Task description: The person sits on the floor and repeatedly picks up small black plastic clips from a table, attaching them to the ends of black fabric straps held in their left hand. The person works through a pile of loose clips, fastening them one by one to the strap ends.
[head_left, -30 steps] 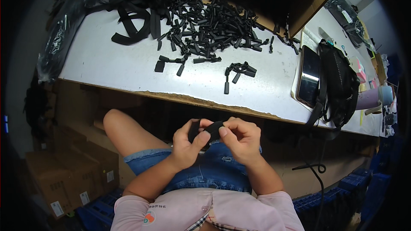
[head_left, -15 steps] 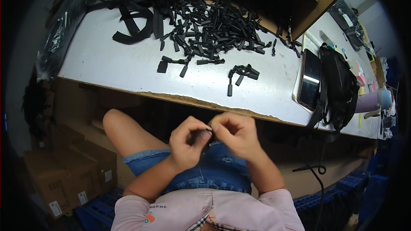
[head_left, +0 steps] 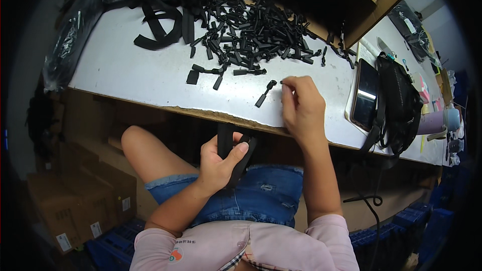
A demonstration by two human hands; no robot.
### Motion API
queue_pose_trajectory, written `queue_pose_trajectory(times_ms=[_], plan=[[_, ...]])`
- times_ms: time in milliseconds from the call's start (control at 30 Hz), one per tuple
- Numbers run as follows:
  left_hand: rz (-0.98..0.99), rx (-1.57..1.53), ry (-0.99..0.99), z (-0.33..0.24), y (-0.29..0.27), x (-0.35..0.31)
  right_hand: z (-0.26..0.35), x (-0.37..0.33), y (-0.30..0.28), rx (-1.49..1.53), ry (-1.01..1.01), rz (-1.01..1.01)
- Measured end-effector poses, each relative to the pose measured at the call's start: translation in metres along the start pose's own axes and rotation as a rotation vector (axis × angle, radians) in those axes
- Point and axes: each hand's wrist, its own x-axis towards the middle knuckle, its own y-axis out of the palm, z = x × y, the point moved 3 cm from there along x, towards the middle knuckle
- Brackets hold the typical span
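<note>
My left hand point(head_left: 215, 166) is closed over my lap, just off the table's front edge, gripping a folded black zipper tape point(head_left: 225, 139) between thumb and fingers. Over the front of the white table, my right hand point(head_left: 305, 108) pinches a small black zipper slider point(head_left: 282, 83); only a bit of it shows at the fingertips, and the rest is hidden by the hand. Just left of those fingertips lies a single zipper slider with a long black pull point(head_left: 261, 100). Farther back spreads a large heap of similar black sliders point(head_left: 251, 32).
An open cardboard box point(head_left: 376, 17) stands behind the heap. Black tape point(head_left: 160, 42) lies coiled at the left, near plastic-wrapped bundles point(head_left: 65, 50). To the right are a phone point(head_left: 365, 93), a black bag point(head_left: 399, 100) and a purple cup point(head_left: 431, 122). The table's front edge point(head_left: 221, 119) looks worn.
My right hand has left my left hand and reached forward to the small group of sliders on the table. My left hand stays over the lap, with more of the tape showing.
</note>
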Motion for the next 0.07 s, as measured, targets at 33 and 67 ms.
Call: queue_pose_trajectory(times_ms=[33,67], plan=[[-0.020,0.009,0.002,0.0006,-0.0012,-0.0005,0.0019,-0.0057,-0.0026,0.135,0.058,0.045],[-0.028,0.010,0.003,0.0011,-0.0026,-0.0010,0.0052,-0.0130,-0.0073,0.269,0.117,0.091]])
